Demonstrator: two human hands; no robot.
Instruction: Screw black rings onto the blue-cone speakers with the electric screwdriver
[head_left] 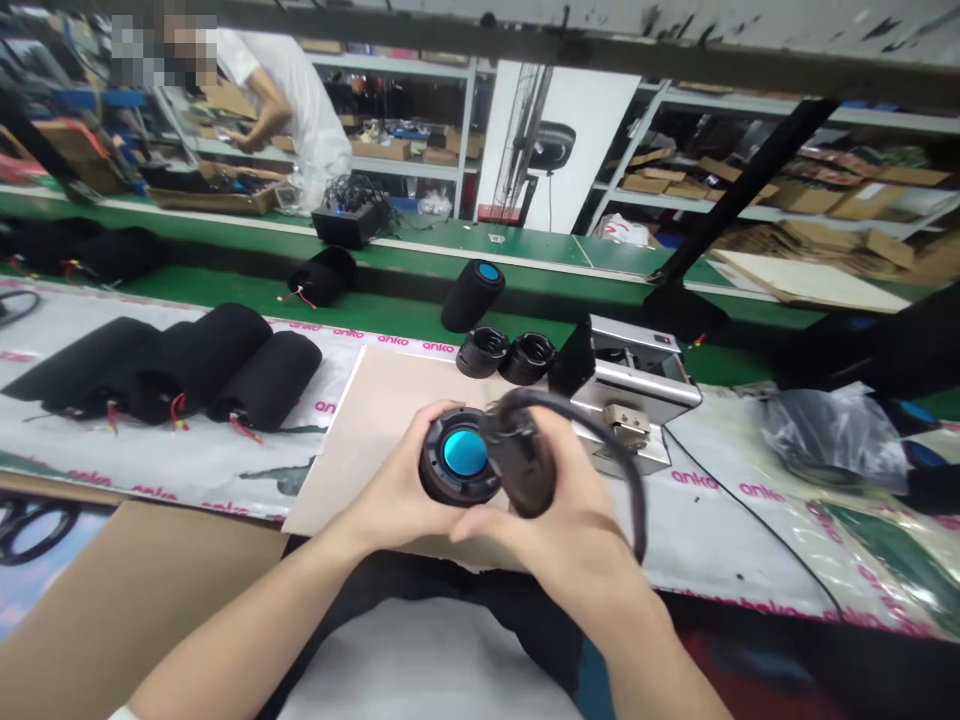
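Note:
My left hand [401, 485] is wrapped round a black cylindrical speaker [433, 478], whose round end with a shiny blue disc faces up. In my right hand [574, 500] is a dark electric screwdriver [525, 465] with a thick black cord looping off it. The screwdriver stands at the right rim of the speaker's end; its tip is hidden, so I cannot tell whether it touches. My right thumb reaches toward the speaker's near side. Under both hands lies a cardboard sheet [356, 430]. Just beyond them sit two black ring-shaped parts [482, 352].
A metal screw feeder [637, 385] stands right of the rings. Several black fabric cylinders with red wires [266, 385] lie at left. Another blue-ended speaker [469, 300] stands on the green belt [405, 300]. Plastic bags [832, 440] lie right. A co-worker [292, 110] is beyond the line.

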